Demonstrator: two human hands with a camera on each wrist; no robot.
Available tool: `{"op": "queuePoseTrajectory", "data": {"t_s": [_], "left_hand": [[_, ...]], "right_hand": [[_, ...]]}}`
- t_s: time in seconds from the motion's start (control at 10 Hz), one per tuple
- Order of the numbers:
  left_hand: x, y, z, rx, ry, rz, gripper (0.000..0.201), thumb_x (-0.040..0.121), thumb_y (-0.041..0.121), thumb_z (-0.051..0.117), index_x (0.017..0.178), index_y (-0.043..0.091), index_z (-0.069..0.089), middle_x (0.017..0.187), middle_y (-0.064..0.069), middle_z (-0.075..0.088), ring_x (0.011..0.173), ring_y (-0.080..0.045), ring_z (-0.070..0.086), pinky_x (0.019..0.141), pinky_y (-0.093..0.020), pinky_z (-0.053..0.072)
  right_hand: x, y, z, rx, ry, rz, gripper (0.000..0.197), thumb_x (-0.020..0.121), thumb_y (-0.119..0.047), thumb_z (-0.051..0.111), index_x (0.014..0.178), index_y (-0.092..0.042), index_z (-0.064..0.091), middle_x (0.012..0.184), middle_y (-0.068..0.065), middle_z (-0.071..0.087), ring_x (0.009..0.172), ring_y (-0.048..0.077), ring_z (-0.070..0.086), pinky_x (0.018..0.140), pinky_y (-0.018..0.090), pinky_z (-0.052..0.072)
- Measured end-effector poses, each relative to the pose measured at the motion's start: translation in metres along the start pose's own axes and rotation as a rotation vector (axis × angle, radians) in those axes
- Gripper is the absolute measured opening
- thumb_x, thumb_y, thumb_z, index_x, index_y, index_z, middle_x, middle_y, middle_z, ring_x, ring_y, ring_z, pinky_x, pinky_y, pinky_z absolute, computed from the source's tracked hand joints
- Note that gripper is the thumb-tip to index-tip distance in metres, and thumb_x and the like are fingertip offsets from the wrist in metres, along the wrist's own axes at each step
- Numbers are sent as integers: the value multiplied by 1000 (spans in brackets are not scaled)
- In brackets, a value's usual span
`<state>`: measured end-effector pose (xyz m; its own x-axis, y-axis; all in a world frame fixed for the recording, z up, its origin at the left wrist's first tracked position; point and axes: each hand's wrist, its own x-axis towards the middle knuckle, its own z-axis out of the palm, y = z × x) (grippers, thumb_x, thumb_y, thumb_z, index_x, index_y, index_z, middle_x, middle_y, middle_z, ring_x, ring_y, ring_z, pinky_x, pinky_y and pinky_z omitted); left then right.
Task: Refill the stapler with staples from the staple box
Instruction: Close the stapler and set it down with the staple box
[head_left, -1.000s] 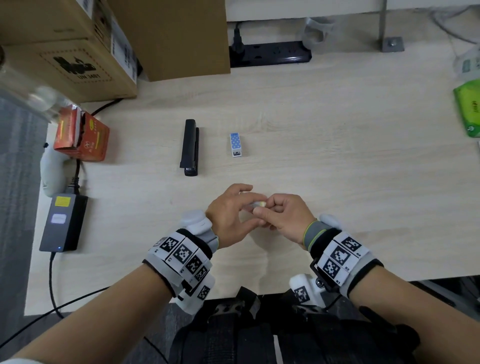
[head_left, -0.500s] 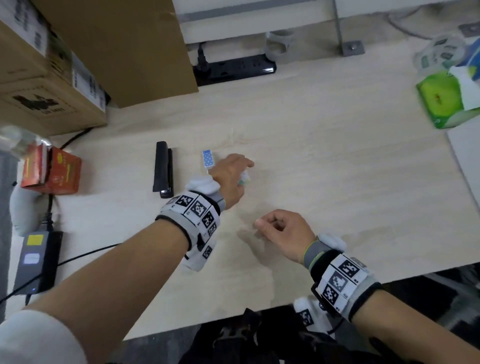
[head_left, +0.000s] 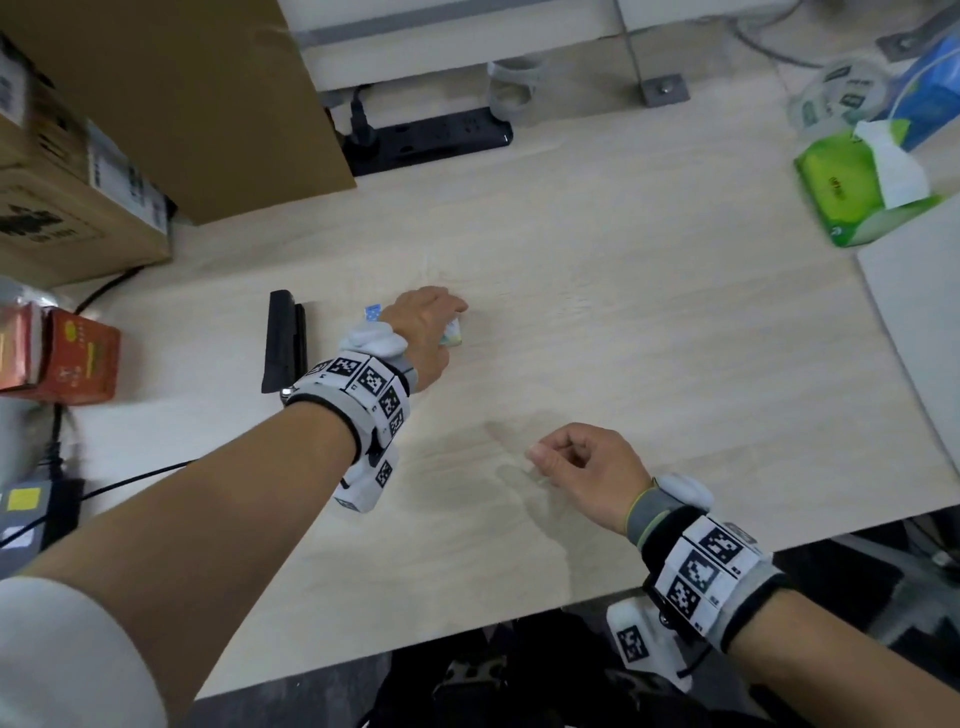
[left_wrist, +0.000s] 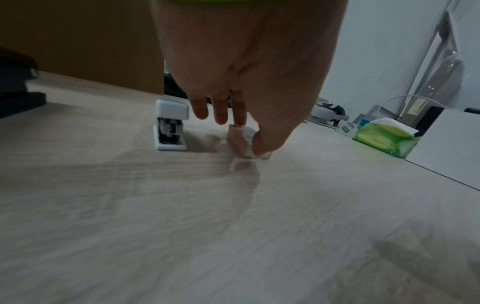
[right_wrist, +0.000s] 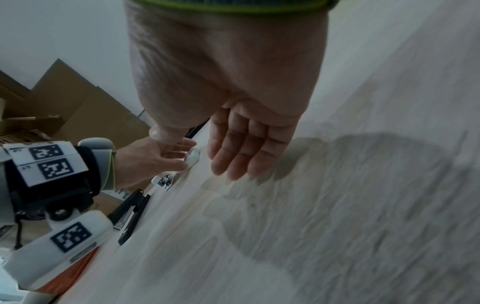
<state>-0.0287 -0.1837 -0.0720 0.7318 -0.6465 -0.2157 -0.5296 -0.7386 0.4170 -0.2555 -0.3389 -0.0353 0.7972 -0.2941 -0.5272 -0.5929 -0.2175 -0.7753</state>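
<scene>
The right hand (right_wrist: 233, 115) fills the upper middle of the picture, palm toward the camera, its fingers (right_wrist: 241, 156) loosely bent above the pale wooden bench (right_wrist: 337, 216) and holding nothing; their shadow lies on the wood below. At left the left hand (right_wrist: 153, 158), with a marker-covered band on its wrist, pinches a small pale staple box (right_wrist: 192, 156) that rests on the bench. Just beside that hand stands a small white stapler (right_wrist: 164, 181), and nearer the camera lies a long black stapler (right_wrist: 131, 214). Brown cardboard boxes (right_wrist: 78, 107) stand behind, against a white wall.
</scene>
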Motion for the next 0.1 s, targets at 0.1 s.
{"op": "queuePoseTrajectory", "data": {"t_s": [0.1], "left_hand": [[-8, 3, -5, -6, 8, -34, 55, 76, 12, 58, 127, 28, 47, 141, -3, 42, 130, -25, 36, 106, -42, 34]], "right_hand": [[3, -6, -6, -2, 5, -8, 21, 77, -46, 69, 76, -25, 69, 78, 10, 73, 74, 25, 68, 72, 44, 58]]}}
